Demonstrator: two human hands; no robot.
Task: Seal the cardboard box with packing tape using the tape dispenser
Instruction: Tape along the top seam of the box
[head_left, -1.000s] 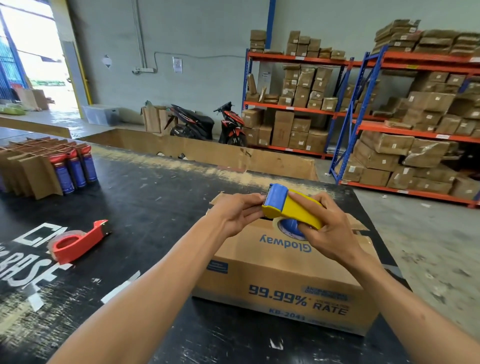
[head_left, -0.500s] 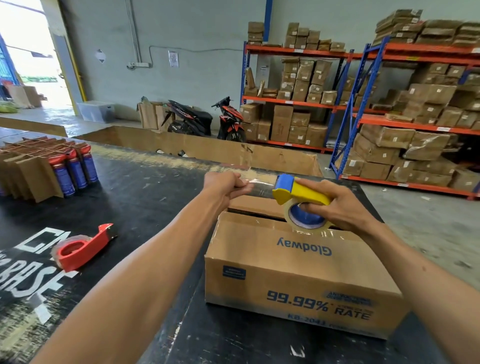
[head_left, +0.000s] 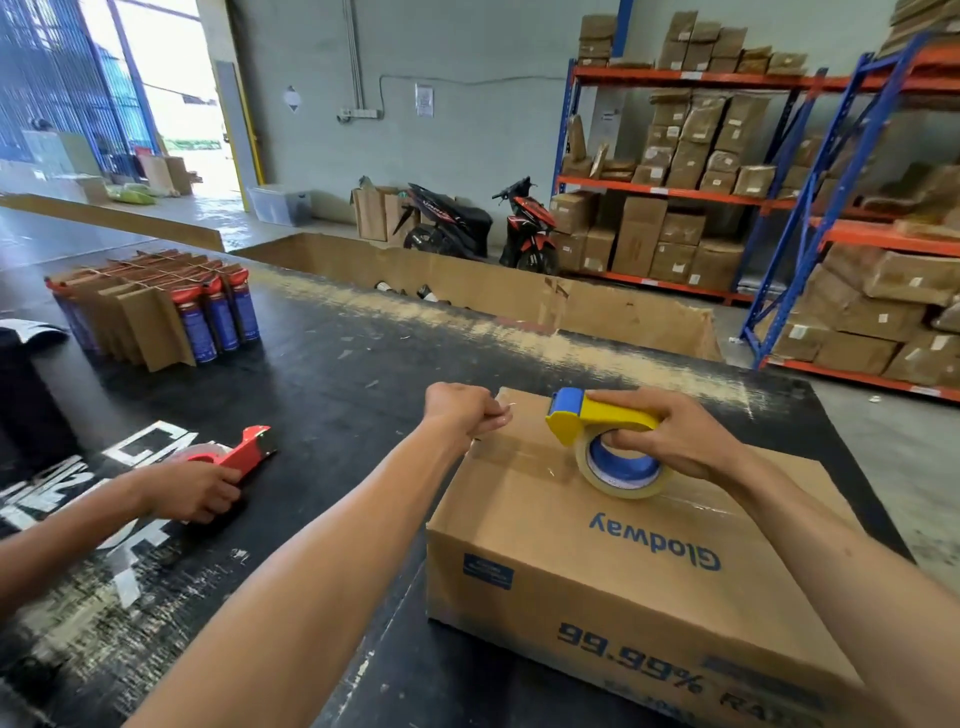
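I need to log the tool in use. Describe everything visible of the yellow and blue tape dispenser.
The tape dispenser is hand-held and looks plastic: a yellow handle and frame with a blue front guard, carrying a roll of clear tape on a blue core. It sits tilted on top of the cardboard box, roll touching the lid. The right hand grips the handle, fingers through the core. The left hand pinches the pulled tape end at the box's far left corner.

One head-worn wide-angle view is given, aimed forward and down, close over the cardboard box (head_left: 639, 545) at 5 o'clock.
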